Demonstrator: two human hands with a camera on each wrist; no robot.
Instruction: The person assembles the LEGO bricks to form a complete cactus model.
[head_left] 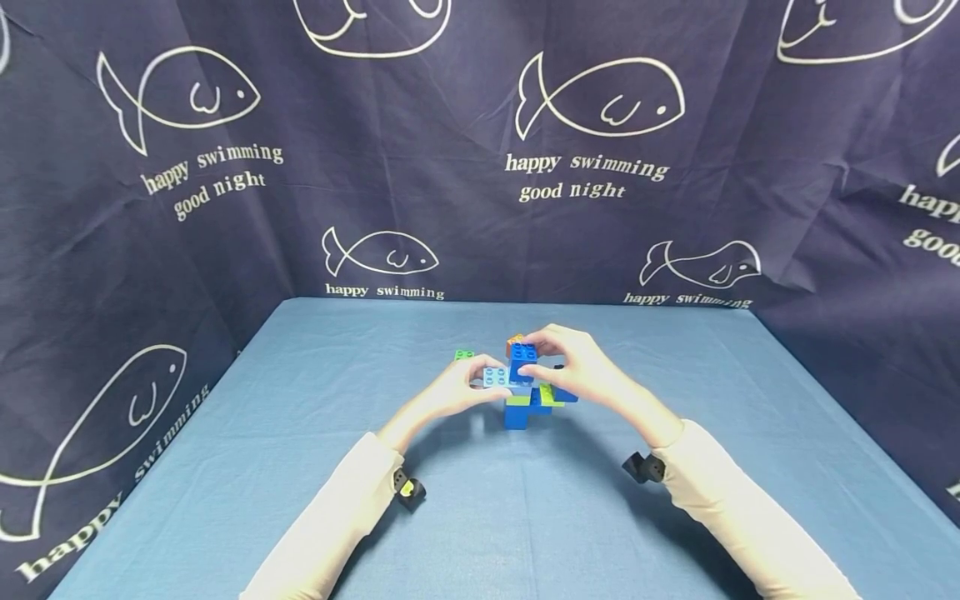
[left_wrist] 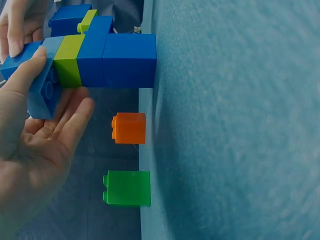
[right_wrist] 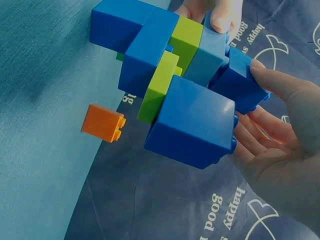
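Standing near the middle of the blue tablecloth (head_left: 300,500), a small block tower (head_left: 519,410) of dark blue, lime green and light blue pieces has both hands on its upper part. The left hand (head_left: 450,392) pinches the light blue plate (head_left: 497,377) near the top, thumb above and fingers loosely spread beneath it, as the left wrist view shows. The right hand (head_left: 585,367) holds the dark blue top brick (head_left: 523,354), thumb on one face and the other fingers curved behind it.

Just behind the tower, an orange block (left_wrist: 130,128) sits on the cloth, and a green block (left_wrist: 127,188) lies a little farther to the left, both apart from the tower and from each other. A dark curtain (head_left: 480,142) printed with white fish and lettering closes off the back and sides of the table.

From the head view the right hand covers the tower's right side, so the lime piece and a lower blue piece there show only as slivers; the orange block is mostly hidden behind the top brick. How the pieces lock together under the fingers cannot be made out. Both wrist views cut off the hands at the frame edges.
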